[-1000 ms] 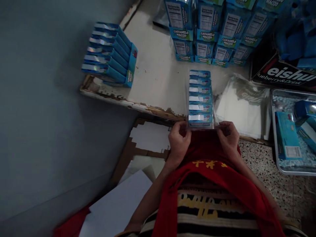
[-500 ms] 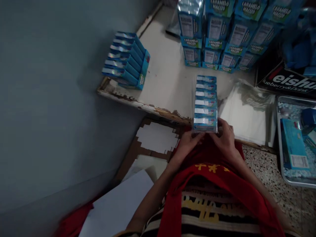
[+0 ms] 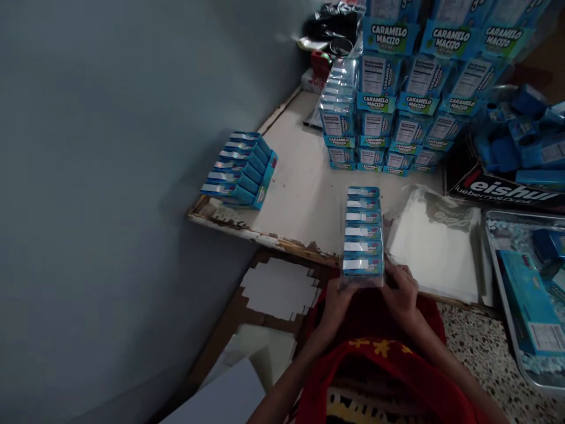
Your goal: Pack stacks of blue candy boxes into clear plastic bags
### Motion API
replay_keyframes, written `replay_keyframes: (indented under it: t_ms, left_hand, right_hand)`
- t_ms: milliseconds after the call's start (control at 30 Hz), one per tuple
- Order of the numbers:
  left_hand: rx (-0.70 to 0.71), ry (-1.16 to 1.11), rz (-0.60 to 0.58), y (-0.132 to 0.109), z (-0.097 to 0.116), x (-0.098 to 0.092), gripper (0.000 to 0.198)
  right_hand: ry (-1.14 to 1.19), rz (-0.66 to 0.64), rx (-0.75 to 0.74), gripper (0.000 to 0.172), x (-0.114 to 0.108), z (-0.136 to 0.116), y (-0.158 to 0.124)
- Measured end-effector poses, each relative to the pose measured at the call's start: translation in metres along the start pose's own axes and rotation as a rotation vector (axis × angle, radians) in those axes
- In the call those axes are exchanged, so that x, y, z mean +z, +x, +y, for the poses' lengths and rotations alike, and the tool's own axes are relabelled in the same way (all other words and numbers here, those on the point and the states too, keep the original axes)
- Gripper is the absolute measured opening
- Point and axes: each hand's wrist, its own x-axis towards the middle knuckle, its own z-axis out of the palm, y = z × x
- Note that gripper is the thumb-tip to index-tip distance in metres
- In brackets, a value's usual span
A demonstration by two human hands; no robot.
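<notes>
A row of several small blue boxes wrapped in clear plastic [image 3: 362, 235] lies on the white table [image 3: 300, 200], its near end at the table's front edge. My left hand [image 3: 338, 303] grips the near left corner of this wrapped pack from below. My right hand [image 3: 401, 291] is closed on the near right corner. Both hands sit just above my red garment.
A second pack of blue boxes [image 3: 241, 171] lies at the table's left edge by the grey wall. Stacks of boxes marked CARAMELO MACIZO [image 3: 397, 100] stand at the back. Clear plastic bags [image 3: 435, 247] lie right of the pack. A metal tray [image 3: 527, 294] with blue boxes is far right. Cardboard sheets [image 3: 278, 288] lie on the floor.
The view has tilted up, so the table and stacks appear lower in frame. My hands have shifted in closer under the near end of the wrapped pack and still hold it.
</notes>
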Motion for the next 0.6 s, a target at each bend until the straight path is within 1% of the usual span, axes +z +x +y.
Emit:
replay_keyframes:
  t_ms: [67,133,267,333,400,433,467,500,533,567,600]
  left_hand:
    - [-0.009,-0.002,-0.009,0.0,0.001,-0.002,0.029]
    - [-0.017,0.014,-0.044,0.0,0.002,-0.002,0.029]
    - [-0.015,0.106,-0.081,0.001,0.004,-0.001,0.033]
    - [-0.01,0.167,-0.108,0.003,0.006,-0.008,0.035]
    - [-0.023,0.24,-0.224,0.006,0.011,-0.026,0.034]
    - [-0.046,0.277,-0.275,0.009,0.015,-0.038,0.032]
    - [-0.065,0.293,-0.283,0.013,0.022,-0.05,0.03]
    - [-0.07,0.275,-0.226,0.018,0.029,-0.061,0.032]
    - [-0.053,0.223,-0.121,0.023,0.039,-0.07,0.039]
    - [-0.019,0.143,-0.008,0.029,0.049,-0.074,0.05]
    - [0.024,0.061,0.074,0.035,0.06,-0.074,0.06]
  right_hand:
    - [0.005,0.012,-0.002,0.016,0.0,0.0,0.001]
    - [0.003,0.018,0.011,0.011,0.001,-0.001,0.001]
    - [0.009,-0.024,0.094,0.011,0.003,-0.003,-0.001]
    - [0.045,-0.067,0.184,0.01,-0.001,-0.002,0.001]
    - [0.155,-0.162,0.303,0.011,-0.012,0.002,0.006]
    - [0.249,-0.236,0.36,0.02,-0.019,0.005,0.01]
    - [0.368,-0.314,0.41,0.04,-0.028,0.009,0.015]
    - [0.506,-0.386,0.451,0.065,-0.035,0.012,0.021]
    - [0.648,-0.435,0.478,0.09,-0.041,0.015,0.026]
    - [0.774,-0.457,0.496,0.108,-0.044,0.015,0.032]
    - [0.871,-0.454,0.505,0.116,-0.043,0.014,0.037]
